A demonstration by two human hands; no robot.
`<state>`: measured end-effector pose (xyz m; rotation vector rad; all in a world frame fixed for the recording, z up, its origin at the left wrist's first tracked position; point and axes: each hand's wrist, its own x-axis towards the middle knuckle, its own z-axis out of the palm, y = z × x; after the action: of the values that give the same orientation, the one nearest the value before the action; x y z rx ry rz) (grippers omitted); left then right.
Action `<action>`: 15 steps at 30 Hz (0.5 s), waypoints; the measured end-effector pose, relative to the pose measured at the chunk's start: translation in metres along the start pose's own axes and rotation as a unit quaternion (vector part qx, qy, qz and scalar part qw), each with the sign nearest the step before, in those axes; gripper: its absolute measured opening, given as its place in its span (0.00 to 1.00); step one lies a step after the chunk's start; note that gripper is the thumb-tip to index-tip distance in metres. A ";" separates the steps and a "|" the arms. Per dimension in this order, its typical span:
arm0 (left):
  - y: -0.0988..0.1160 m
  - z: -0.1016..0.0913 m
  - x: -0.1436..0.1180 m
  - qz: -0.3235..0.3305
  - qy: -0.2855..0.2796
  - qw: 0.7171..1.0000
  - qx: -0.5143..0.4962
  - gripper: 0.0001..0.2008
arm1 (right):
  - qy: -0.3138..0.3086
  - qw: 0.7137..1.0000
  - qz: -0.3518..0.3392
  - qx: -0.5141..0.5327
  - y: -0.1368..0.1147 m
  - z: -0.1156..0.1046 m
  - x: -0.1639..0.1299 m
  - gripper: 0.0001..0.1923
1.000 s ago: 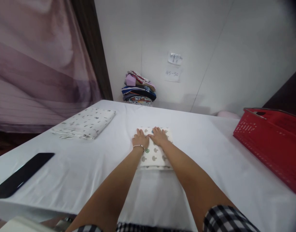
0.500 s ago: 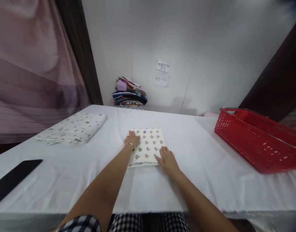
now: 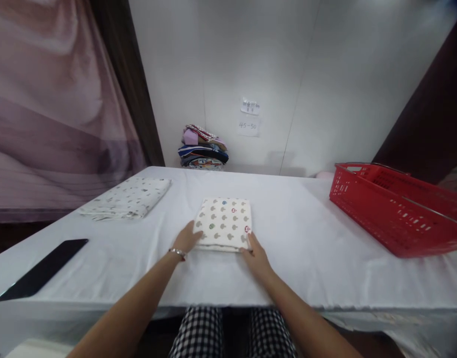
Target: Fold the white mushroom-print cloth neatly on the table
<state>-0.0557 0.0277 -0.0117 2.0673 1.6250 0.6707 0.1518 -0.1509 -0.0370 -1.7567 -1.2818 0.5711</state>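
A folded white cloth with small grey, red, blue and green tree prints [image 3: 224, 223] lies flat in the middle of the white-covered table [image 3: 306, 248]. My left hand [image 3: 186, 238], with a thin bracelet at the wrist, touches the cloth's near left corner. My right hand [image 3: 255, 254] touches its near right corner, thumb on top of the edge. Whether the fingers reach under the cloth is hidden.
A second folded white patterned cloth [image 3: 127, 197] lies at the far left. A black flat object [image 3: 42, 269] sits near the left edge. A red plastic basket [image 3: 396, 209] stands at the right. A pile of coloured folded textiles [image 3: 202, 148] rests against the back wall.
Both hands have slid from the far part of the printed cloth back to its near corners. The camera view shifted, showing more of the red basket.
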 end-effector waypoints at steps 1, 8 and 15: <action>-0.002 -0.010 0.007 -0.011 0.001 1.000 0.000 0.27 | -0.023 0.999 -0.025 -0.002 -0.005 0.007 -0.013 0.33; -0.011 -0.039 0.019 -0.121 0.049 0.991 -0.013 0.26 | -0.137 0.976 -0.156 0.071 -0.030 0.023 -0.063 0.23; -0.018 -0.025 -0.018 -0.167 0.079 0.980 -0.078 0.36 | -0.004 0.999 -0.015 0.037 -0.004 -0.033 0.031 0.24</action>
<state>-0.0890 0.0150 -0.0046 1.6133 1.8837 0.8276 0.1866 -0.1346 -0.0129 -1.6739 -1.2746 0.6021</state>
